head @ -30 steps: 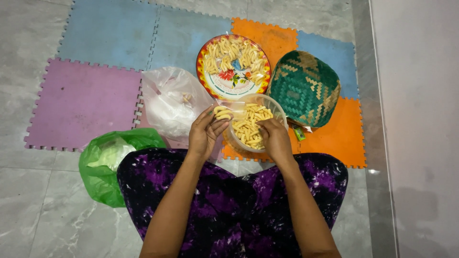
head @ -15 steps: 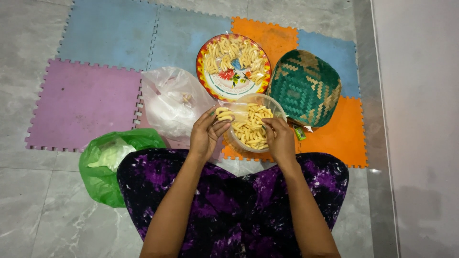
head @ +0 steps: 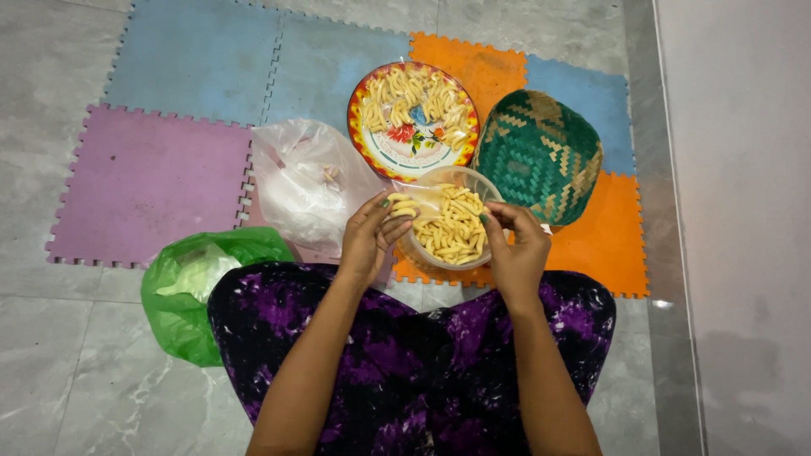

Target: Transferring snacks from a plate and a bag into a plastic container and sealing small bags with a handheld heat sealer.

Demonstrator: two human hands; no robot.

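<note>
The right hand (head: 517,249) has lifted off the snack tub (head: 448,224), fingers loosely curled, perhaps empty; the left hand (head: 372,232), at its nine o'clock, pinches a small clear bag (head: 414,201), best held mouth-up.

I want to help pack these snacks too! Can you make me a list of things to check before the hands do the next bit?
1. Left hand grips the small clear bag with snack sticks: ok.
2. Right hand is up at the clear tub rim, fingers curled; whether it holds a stick: cannot tell.
3. Tub has plenty of snack sticks left: ok.
4. Small bag's mouth is open wide enough: cannot tell.
5. Flowered plate of sticks sits flat on the foam mat, close behind the tub: ok.
6. No sticks spilled on the mat: ok.
</note>
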